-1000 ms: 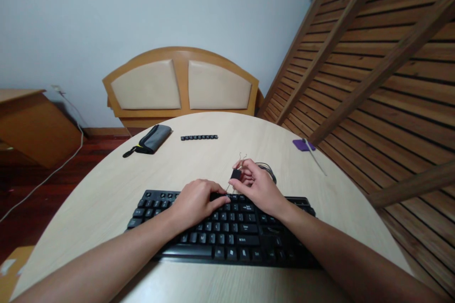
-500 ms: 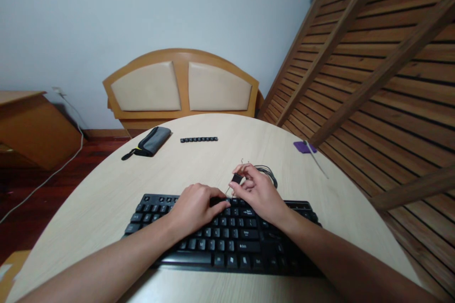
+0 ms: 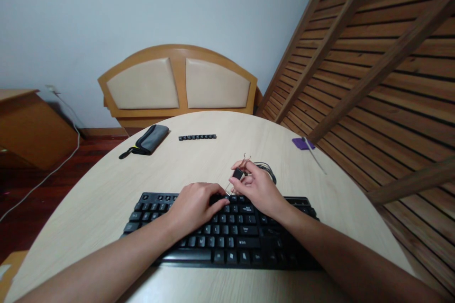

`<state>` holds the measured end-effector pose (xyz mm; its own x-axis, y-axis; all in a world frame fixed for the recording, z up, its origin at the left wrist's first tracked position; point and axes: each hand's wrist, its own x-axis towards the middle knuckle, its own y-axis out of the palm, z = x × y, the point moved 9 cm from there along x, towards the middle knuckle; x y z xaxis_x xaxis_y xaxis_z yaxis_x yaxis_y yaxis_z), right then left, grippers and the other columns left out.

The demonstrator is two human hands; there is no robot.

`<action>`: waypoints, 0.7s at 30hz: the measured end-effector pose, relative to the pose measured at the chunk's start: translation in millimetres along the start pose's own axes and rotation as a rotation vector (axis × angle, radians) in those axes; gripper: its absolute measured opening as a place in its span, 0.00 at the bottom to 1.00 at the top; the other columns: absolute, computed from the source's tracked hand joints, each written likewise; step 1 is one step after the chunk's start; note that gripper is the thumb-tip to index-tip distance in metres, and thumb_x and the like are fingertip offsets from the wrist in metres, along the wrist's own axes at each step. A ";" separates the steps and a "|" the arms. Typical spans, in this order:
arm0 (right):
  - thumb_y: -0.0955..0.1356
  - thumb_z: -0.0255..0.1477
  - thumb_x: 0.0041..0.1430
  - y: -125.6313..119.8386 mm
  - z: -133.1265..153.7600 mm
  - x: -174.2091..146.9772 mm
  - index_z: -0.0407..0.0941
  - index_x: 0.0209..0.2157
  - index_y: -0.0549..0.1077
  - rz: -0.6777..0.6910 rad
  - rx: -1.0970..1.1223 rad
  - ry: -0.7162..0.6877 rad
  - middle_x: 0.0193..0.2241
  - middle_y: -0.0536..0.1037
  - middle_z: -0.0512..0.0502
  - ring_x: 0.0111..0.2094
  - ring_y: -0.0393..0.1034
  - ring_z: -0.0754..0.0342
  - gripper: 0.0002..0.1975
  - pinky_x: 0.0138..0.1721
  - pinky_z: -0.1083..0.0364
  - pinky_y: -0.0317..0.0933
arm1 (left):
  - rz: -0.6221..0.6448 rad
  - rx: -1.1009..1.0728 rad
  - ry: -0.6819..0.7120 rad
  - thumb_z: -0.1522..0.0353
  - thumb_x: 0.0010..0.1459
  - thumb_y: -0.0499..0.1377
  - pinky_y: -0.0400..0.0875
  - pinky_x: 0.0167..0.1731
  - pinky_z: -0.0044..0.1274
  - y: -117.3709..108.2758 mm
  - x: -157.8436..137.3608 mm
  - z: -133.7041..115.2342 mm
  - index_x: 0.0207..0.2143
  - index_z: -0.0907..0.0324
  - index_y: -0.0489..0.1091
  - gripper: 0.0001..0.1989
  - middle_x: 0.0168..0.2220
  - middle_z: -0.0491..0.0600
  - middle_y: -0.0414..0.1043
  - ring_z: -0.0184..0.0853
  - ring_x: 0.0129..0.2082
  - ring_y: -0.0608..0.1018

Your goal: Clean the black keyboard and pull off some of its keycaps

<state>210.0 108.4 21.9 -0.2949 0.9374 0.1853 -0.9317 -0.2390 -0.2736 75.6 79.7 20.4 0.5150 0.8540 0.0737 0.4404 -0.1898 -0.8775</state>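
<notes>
A black keyboard (image 3: 238,242) lies across the near part of the round table, under both forearms. My right hand (image 3: 261,191) pinches the black block of a keycap puller (image 3: 238,173) above the keyboard's back edge. Thin wires stick out of the block at both ends, and the lower ones reach down to a key in the top row. My left hand (image 3: 195,203) rests over the keyboard's upper left. Its thumb and forefinger close around the lower wire ends at that key; what they grip is too small to make out.
A row of several removed keycaps (image 3: 197,137) stands at the back of the table (image 3: 170,165). To its left lies a grey zip pouch (image 3: 152,139). Coiled black cable (image 3: 268,170) sits behind my right hand. A purple item (image 3: 302,143) with a thin rod on it is at the right edge.
The puller's block has tilted a little and its upper wires show more clearly. Both hands keep nearly the same place at the top row. The whole view has shifted slightly.
</notes>
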 end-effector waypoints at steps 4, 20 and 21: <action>0.70 0.40 0.61 6.9 -3.0 -0.5 0.46 0.47 0.70 0.087 0.009 0.033 0.31 0.77 0.50 0.28 0.77 0.54 0.17 0.31 0.56 0.71 | -0.032 -0.027 0.060 0.63 0.66 0.60 0.74 0.42 0.28 -3.4 -1.6 -5.8 0.42 0.55 0.77 0.08 0.40 0.48 0.81 0.40 0.41 0.82; 0.69 0.36 0.63 9.2 -7.2 -0.8 0.44 0.38 0.78 0.074 -0.154 0.011 0.32 0.81 0.47 0.33 0.77 0.52 0.10 0.35 0.55 0.70 | -0.050 0.122 0.126 0.67 0.67 0.60 0.77 0.40 0.29 -0.3 -3.8 -13.7 0.49 0.53 0.75 0.09 0.46 0.48 0.78 0.41 0.43 0.81; 0.68 0.36 0.64 9.1 -7.1 -0.8 0.44 0.37 0.77 0.076 -0.151 0.009 0.32 0.81 0.47 0.33 0.77 0.52 0.10 0.36 0.55 0.70 | -0.052 0.117 0.123 0.67 0.67 0.60 0.78 0.40 0.29 0.3 -4.2 -14.2 0.48 0.54 0.76 0.09 0.46 0.48 0.78 0.41 0.43 0.82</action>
<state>203.3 107.3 12.5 -0.3604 0.9206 0.1501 -0.8640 -0.2689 -0.4256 84.0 69.2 26.5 0.5829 0.7942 0.1715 0.3835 -0.0829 -0.9198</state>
